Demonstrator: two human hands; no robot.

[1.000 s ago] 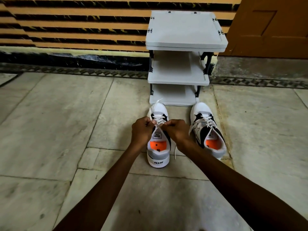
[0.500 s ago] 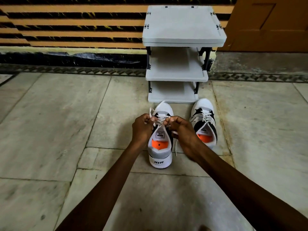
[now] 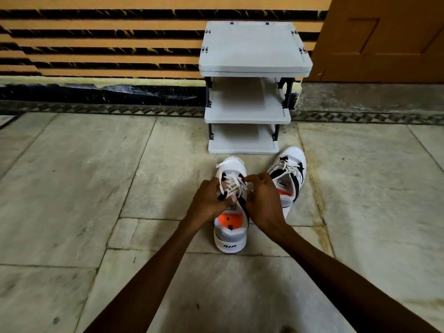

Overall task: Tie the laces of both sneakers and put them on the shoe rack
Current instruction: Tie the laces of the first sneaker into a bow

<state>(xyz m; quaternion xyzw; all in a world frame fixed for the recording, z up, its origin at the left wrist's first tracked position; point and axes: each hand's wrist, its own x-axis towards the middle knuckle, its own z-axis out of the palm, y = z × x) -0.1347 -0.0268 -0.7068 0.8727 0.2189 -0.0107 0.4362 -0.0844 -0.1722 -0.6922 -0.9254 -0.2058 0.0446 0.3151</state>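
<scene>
Over the last second both hands had slid a little toward the heel of the left sneaker (image 3: 230, 222), staying on its laces (image 3: 234, 182). The left hand (image 3: 208, 200) was closed, its fingers pinching a strand over the tongue; the right hand (image 3: 260, 200) pinched another strand beside it. The knot looked only half formed, so tying was probably still under way. The right sneaker (image 3: 292, 175) sat just beside it on the floor (image 3: 96, 188), its laces loose, in front of the rack (image 3: 249, 111), whose shelves held nothing.
</scene>
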